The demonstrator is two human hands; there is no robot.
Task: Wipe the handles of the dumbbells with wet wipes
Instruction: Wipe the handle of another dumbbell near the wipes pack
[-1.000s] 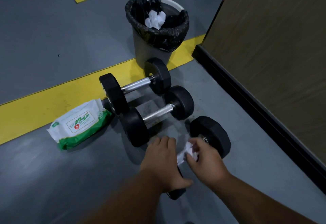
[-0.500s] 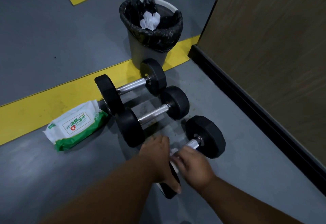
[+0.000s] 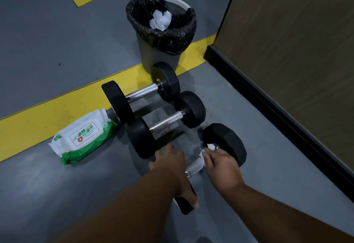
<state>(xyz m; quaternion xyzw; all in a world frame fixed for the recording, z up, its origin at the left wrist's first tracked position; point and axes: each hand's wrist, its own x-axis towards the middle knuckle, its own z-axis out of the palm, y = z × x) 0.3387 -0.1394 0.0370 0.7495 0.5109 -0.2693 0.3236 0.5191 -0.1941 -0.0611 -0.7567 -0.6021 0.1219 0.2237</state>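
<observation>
My right hand (image 3: 223, 168) grips a white wet wipe (image 3: 207, 149) around the far end of the chrome handle (image 3: 194, 167) of the nearest dumbbell (image 3: 225, 142), close against its far black weight, with a bit of the wipe showing above my fingers. My left hand (image 3: 173, 172) lies over that dumbbell's near weight (image 3: 184, 205), fingers spread and fairly straight across the top, thumb down its side, pressing on it. Just beyond this dumbbell, the middle dumbbell (image 3: 166, 123) lies on the grey floor (image 3: 57, 195) with its handle bare, and the far dumbbell (image 3: 141, 93) lies just behind that, partly on the yellow floor stripe (image 3: 47, 117). To the left of the middle dumbbell lies the green-and-white wet wipes pack (image 3: 83, 136), touching the stripe's edge. Behind the far dumbbell stands a bin (image 3: 160, 55) lined with a black bag, with a crumpled white wipe (image 3: 161, 20) inside. To the right of the dumbbells runs a brown wall (image 3: 297, 51) with a black baseboard.
</observation>
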